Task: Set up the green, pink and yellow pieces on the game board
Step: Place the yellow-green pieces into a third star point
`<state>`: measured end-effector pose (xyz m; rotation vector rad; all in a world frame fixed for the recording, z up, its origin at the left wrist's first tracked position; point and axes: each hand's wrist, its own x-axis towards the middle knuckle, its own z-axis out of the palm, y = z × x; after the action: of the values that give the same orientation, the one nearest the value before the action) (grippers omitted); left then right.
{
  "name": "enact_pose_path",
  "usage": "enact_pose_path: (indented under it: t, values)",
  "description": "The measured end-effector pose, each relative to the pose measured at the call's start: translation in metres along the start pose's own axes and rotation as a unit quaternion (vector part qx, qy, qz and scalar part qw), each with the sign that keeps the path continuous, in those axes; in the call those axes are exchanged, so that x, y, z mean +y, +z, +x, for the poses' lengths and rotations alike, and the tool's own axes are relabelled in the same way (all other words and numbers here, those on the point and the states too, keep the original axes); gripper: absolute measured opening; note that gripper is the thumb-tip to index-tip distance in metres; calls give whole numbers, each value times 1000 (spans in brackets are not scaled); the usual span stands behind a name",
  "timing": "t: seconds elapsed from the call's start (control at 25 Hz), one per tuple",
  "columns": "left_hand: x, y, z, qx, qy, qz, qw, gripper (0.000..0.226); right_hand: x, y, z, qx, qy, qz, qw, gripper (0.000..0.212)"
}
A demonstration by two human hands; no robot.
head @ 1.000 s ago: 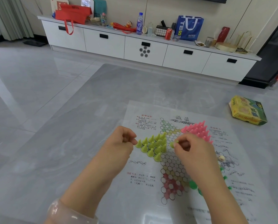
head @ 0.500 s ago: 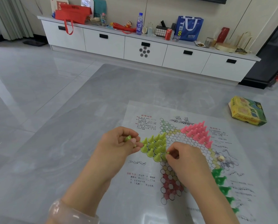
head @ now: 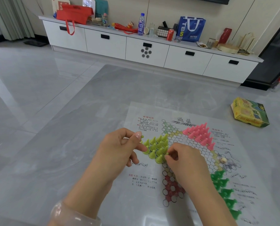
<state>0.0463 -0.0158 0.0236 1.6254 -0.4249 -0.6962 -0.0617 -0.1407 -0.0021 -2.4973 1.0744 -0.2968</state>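
Observation:
A paper game board (head: 193, 154) with a star of printed circles lies on the grey mat. Several yellow cone pieces (head: 158, 146) stand in its left point, several pink pieces (head: 199, 133) in the upper right point, and green pieces (head: 224, 190) line the lower right. My left hand (head: 119, 149) pinches a yellow piece (head: 141, 137) between thumb and forefinger at the cluster's left edge. My right hand (head: 183, 162) pinches another yellow piece (head: 166, 154) at the cluster's lower right corner and hides part of the board's centre.
A yellow and green game box (head: 248, 112) lies on the floor at the right. A small beige bead (head: 223, 159) rests on the board. A white low cabinet (head: 145, 48) with bags and bottles runs along the far wall.
My right hand moved down and left from the board's middle to the yellow cluster's lower corner. My left hand opened from a fist into a pinch, showing a yellow piece. More green pieces came into sight.

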Motion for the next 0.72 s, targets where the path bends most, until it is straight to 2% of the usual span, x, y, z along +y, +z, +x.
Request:
enact_pose_path:
  t: [0.28,0.48,0.6,0.72]
  values:
    - [-3,0,1,-13,5,3,1000,11,-2,-1,-1,4,-2,-1,1000,6]
    - [-4,8,-3,-34,-9,2,999,14,3,-5,-3,7,4,34,999,5]
    - [-4,15,-7,-54,-15,22,998,16,-3,-17,-6,28,-15,200,979,9]
    - [-3,19,-8,-65,-2,32,997,17,-20,-26,-13,-69,-57,366,926,11]
